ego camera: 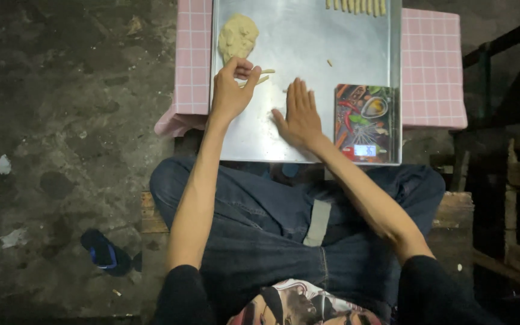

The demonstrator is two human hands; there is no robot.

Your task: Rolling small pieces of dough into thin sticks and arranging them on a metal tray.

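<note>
**Dough sticks being rolled on a metal tray**

Nearest on the metal baking tray (308, 36), a kitchen scale (366, 123) with a printed top sits at the near right corner. Left of it, the right hand (299, 114) is pressed flat, fingers released and stretched; whether dough lies under it cannot be told. Further left, the left hand (231, 90) has fingers pinched on a small dough piece (264, 75). Beyond it one dough lump (238, 36) is left unshaped. At the far edge about eight finished sticks (356, 6) are lined up; one crumb (330, 62) lies between. The worktop carries a pink checked cloth (431, 66).
</note>
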